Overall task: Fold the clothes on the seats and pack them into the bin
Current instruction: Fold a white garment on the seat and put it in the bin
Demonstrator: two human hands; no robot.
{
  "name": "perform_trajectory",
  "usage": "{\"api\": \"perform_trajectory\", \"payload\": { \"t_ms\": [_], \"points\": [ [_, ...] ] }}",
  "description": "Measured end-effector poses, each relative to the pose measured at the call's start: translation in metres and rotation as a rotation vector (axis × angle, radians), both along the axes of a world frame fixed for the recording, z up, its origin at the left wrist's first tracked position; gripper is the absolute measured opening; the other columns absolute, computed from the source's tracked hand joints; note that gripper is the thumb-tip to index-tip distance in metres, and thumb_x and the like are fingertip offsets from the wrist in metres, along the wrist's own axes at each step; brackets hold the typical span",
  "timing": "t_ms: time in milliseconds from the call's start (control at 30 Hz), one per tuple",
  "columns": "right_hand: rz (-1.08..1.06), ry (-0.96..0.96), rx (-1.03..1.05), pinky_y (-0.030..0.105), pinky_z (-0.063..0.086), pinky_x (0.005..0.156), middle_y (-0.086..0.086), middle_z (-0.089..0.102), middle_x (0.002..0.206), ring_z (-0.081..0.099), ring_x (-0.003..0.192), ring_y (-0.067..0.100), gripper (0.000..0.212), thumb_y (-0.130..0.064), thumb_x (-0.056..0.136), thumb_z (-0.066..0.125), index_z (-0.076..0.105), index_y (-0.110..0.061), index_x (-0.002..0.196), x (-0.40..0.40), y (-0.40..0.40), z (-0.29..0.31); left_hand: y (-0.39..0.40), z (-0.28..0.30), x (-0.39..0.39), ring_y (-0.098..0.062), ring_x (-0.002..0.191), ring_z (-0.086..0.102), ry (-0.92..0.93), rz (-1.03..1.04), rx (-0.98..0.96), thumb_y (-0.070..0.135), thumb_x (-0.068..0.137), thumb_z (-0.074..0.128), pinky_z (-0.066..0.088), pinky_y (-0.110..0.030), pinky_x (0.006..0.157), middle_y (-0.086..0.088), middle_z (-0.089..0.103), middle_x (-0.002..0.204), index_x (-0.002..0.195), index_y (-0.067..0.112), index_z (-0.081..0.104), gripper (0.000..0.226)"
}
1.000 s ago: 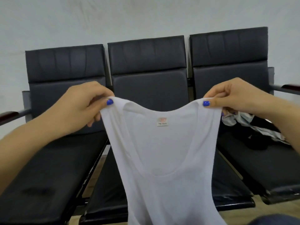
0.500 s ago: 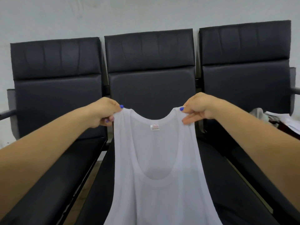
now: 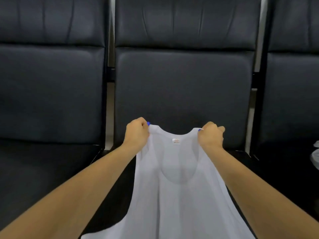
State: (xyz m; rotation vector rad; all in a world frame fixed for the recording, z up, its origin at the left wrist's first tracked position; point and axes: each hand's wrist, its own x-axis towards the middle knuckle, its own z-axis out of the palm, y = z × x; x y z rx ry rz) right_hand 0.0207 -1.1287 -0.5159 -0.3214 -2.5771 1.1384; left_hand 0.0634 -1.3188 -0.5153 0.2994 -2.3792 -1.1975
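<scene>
A white sleeveless vest (image 3: 174, 195) stretches from my hands down over the middle seat (image 3: 120, 195) toward me, its neck label facing up. My left hand (image 3: 137, 135) pinches the left shoulder strap and my right hand (image 3: 209, 137) pinches the right strap, both near the foot of the middle backrest (image 3: 183, 94). The vest's lower part spreads across the seat cushion and runs off the bottom of the view. No bin is in sight.
Three black padded seats stand side by side: the left seat (image 3: 44, 169), the middle one and the right seat (image 3: 291, 100). More light-coloured clothes (image 3: 315, 159) lie at the right edge on the right seat. Metal frame gaps separate the backrests.
My hands have carried the vest forward and down, from held up in the air to low over the middle seat. The view has closed in on the seats.
</scene>
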Motion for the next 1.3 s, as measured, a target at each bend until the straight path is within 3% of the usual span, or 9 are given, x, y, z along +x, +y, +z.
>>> {"api": "perform_trajectory", "payload": {
  "t_ms": [167, 400, 567, 667, 767, 867, 1000, 1167, 1300],
  "points": [
    [0.003, 0.021, -0.048, 0.026, 0.036, 0.067, 0.004, 0.034, 0.110, 0.044, 0.070, 0.019, 0.024, 0.001, 0.094, 0.039, 0.050, -0.003, 0.115, -0.017, -0.006, -0.061, 0.009, -0.058, -0.029, -0.017, 0.084, 0.053, -0.106, -0.019, -0.077, 0.005, 0.098, 0.044, 0.041, -0.025, 0.074, -0.012, 0.058, 0.100, 0.088, 0.006, 0.058, 0.017],
    [0.184, 0.198, 0.298, 0.021, 0.035, 0.071, 0.011, 0.031, 0.124, 0.042, 0.085, 0.016, 0.051, -0.002, 0.088, 0.052, 0.035, -0.013, 0.135, -0.002, -0.007, -0.067, 0.007, -0.059, -0.017, -0.011, 0.109, 0.049, 0.010, -0.092, -0.071, 0.005, 0.098, 0.045, 0.036, -0.018, 0.087, -0.004, 0.042, 0.136, 0.133, 0.012, 0.045, 0.037],
    [0.465, -0.214, 0.523, 0.037, 0.036, 0.100, 0.005, 0.050, 0.124, 0.049, 0.107, 0.026, 0.035, -0.034, 0.099, 0.040, 0.054, -0.013, 0.124, 0.023, 0.009, -0.047, -0.001, -0.039, 0.079, -0.005, 0.103, 0.056, -0.068, -0.332, -0.264, 0.002, 0.096, 0.045, 0.042, -0.005, 0.078, 0.008, 0.055, 0.118, 0.126, 0.020, 0.049, 0.035],
    [0.547, -0.331, 0.609, 0.040, 0.028, 0.108, 0.005, 0.049, 0.135, 0.040, 0.125, 0.024, 0.043, -0.042, 0.100, 0.035, 0.044, -0.022, 0.138, 0.051, 0.016, -0.026, -0.001, -0.042, 0.167, 0.003, 0.110, 0.050, -0.229, -0.430, -0.378, 0.009, 0.099, 0.044, 0.035, 0.004, 0.082, 0.017, 0.051, 0.123, 0.131, 0.029, 0.046, 0.038],
    [0.631, -0.432, 0.623, 0.034, 0.032, 0.105, 0.004, 0.036, 0.149, 0.035, 0.134, 0.025, 0.054, -0.039, 0.100, 0.040, 0.025, -0.022, 0.149, 0.096, 0.020, -0.004, 0.001, -0.052, 0.235, -0.004, 0.117, 0.045, -0.530, -0.463, -0.106, 0.002, 0.099, 0.038, 0.035, -0.004, 0.088, 0.006, 0.045, 0.135, 0.132, 0.029, 0.044, 0.043],
    [0.749, -0.533, 0.740, 0.031, 0.035, 0.104, 0.003, 0.035, 0.150, 0.039, 0.132, 0.025, 0.055, -0.032, 0.100, 0.042, 0.021, -0.020, 0.150, 0.165, 0.026, 0.016, 0.002, -0.061, 0.274, -0.012, 0.142, 0.023, -0.641, -0.501, -0.192, 0.002, 0.100, 0.034, 0.017, -0.014, 0.108, 0.001, 0.022, 0.156, 0.149, 0.020, 0.021, 0.054],
    [0.772, -0.672, 0.897, 0.030, 0.040, 0.090, 0.008, 0.044, 0.141, 0.049, 0.114, 0.025, 0.049, -0.030, 0.101, 0.042, 0.028, -0.015, 0.146, 0.259, 0.049, 0.028, 0.013, -0.066, 0.313, -0.010, 0.147, -0.005, -0.579, -0.512, -0.407, 0.011, 0.103, 0.029, -0.009, -0.010, 0.103, -0.001, -0.001, 0.160, 0.151, 0.015, 0.001, 0.056],
    [0.499, -0.688, 0.998, 0.027, 0.038, 0.062, 0.000, 0.049, 0.080, 0.050, 0.069, 0.016, 0.049, -0.059, 0.095, 0.036, 0.048, -0.012, 0.087, 0.310, 0.088, -0.004, 0.024, -0.070, 0.334, -0.011, 0.147, 0.001, -0.622, -0.633, -0.631, 0.035, 0.103, 0.022, -0.003, -0.019, 0.112, -0.001, 0.012, 0.158, 0.148, 0.008, 0.018, 0.052],
    [0.487, -0.753, 0.763, 0.027, 0.047, 0.047, 0.004, 0.057, 0.068, 0.054, 0.050, 0.016, 0.035, -0.044, 0.095, 0.048, 0.054, -0.010, 0.096, 0.314, 0.108, -0.016, 0.010, -0.075, 0.343, -0.008, 0.147, 0.001, -0.527, -0.651, -0.762, 0.082, 0.061, -0.023, -0.005, -0.022, 0.113, 0.002, 0.013, 0.159, 0.149, 0.015, 0.019, 0.118]
  ]
}}
